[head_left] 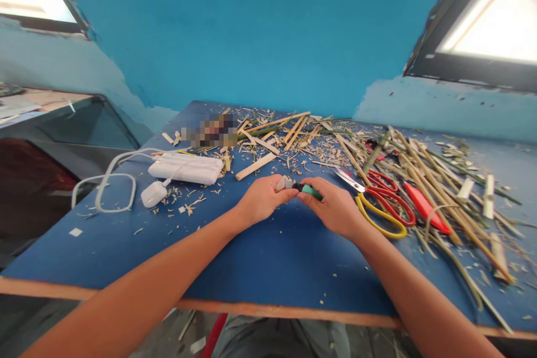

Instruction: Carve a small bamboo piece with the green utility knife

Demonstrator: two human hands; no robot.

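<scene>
My left hand (260,199) is closed, its fingers pinching a small pale greyish piece (285,183) above the middle of the blue table. My right hand (335,205) is wrapped round a small tool with a green handle (312,192) and a black part towards the pale piece. The two hands meet, thumbs close together, and the tool's working end is mostly hidden between them. To the right of my right hand lie red-handled scissors (388,201), yellow-handled scissors (380,218) and a red-handled cutter (425,208).
Bamboo strips (444,184) are heaped on the right of the blue table (268,268). Shavings and sticks litter its back. On the left are a white power bank (185,168), a white earphone case (154,194) and a looped white cable (100,190). A blue wall (260,28) stands behind.
</scene>
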